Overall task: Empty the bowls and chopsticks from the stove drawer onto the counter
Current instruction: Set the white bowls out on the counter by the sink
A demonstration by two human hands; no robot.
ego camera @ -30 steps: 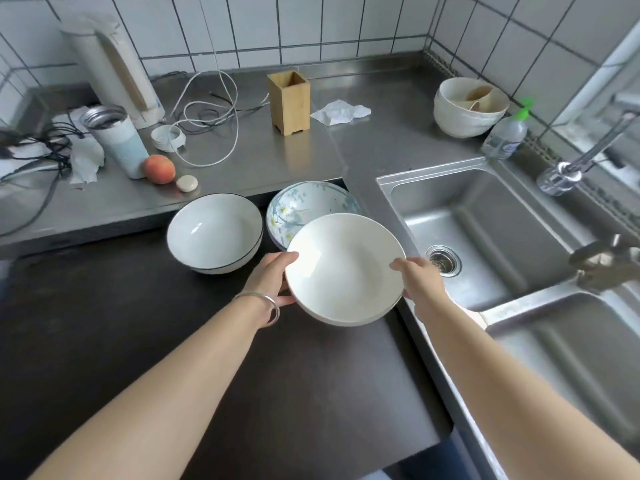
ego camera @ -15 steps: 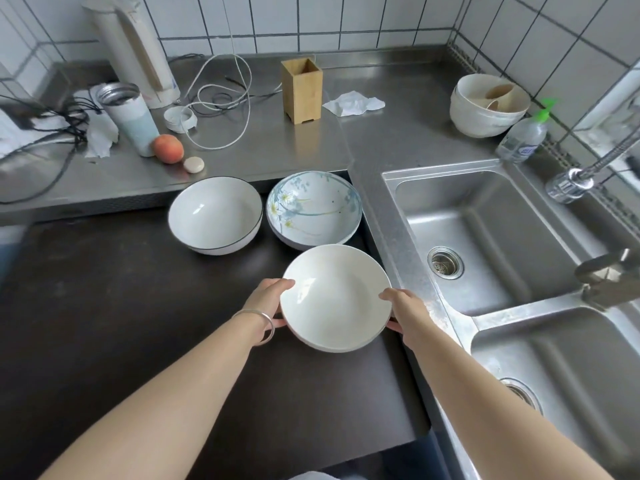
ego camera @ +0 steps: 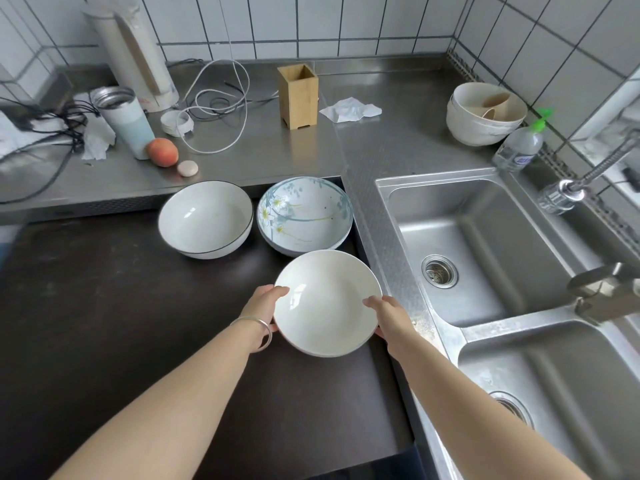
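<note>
I hold a plain white bowl (ego camera: 327, 303) over the dark stove top (ego camera: 104, 323), close to its right edge. My left hand (ego camera: 265, 306) grips the bowl's left rim and my right hand (ego camera: 388, 315) grips its right rim. Behind it stand a white bowl with a dark rim (ego camera: 206, 220) and a stack of flower-patterned bowls (ego camera: 304, 214). I cannot tell whether the held bowl touches the surface. No chopsticks or drawer are in view.
A steel double sink (ego camera: 485, 244) lies right of the stove top. The steel counter (ego camera: 398, 143) behind carries a wooden holder (ego camera: 298, 95), crumpled tissue (ego camera: 349, 110), stacked beige bowls (ego camera: 485, 114), a soap bottle (ego camera: 519, 147), a peach (ego camera: 162, 152), a tumbler (ego camera: 123, 121) and cables (ego camera: 214, 105).
Both hands have brought the white bowl toward me and downward, away from the flower-patterned bowls, over the front right part of the stove top.
</note>
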